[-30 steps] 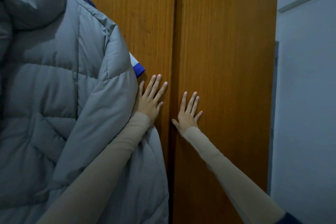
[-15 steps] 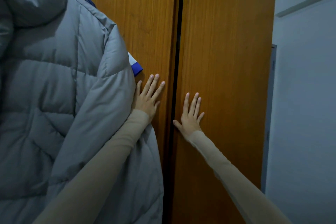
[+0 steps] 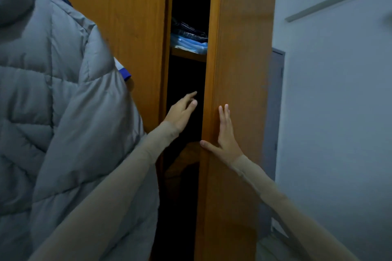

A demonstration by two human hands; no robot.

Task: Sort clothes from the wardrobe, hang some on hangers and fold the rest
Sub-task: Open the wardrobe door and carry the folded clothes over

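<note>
Wardrobe partly open, head view. Your right hand [image 3: 226,133] lies flat against the right wardrobe door [image 3: 239,82], fingers straight, thumb hooked at the door's inner edge; it grasps nothing. Your left hand [image 3: 182,113] hangs in the dark gap between the doors, fingers loose and extended, holding nothing and touching neither door as far as the view shows. The left wardrobe door [image 3: 118,17] is half covered by a grey quilted puffer jacket [image 3: 53,112] hanging in front of it, with a blue-and-white garment edge [image 3: 124,71] peeking out behind. Inside, a wooden shelf [image 3: 187,54] carries a stack of folded jeans [image 3: 189,37], dark denim above pale blue; the space below the shelf is too dark to read. Expect the door to be rigid and to swing on its hinges, so push or pull at its free inner edge. The denim is likely dense, limp and fairly heavy for its bulk: slide a flat hand under the stack and steady it from above. The jacket is probably bulky, light and slippery; take it at the collar or shoulders.
</note>
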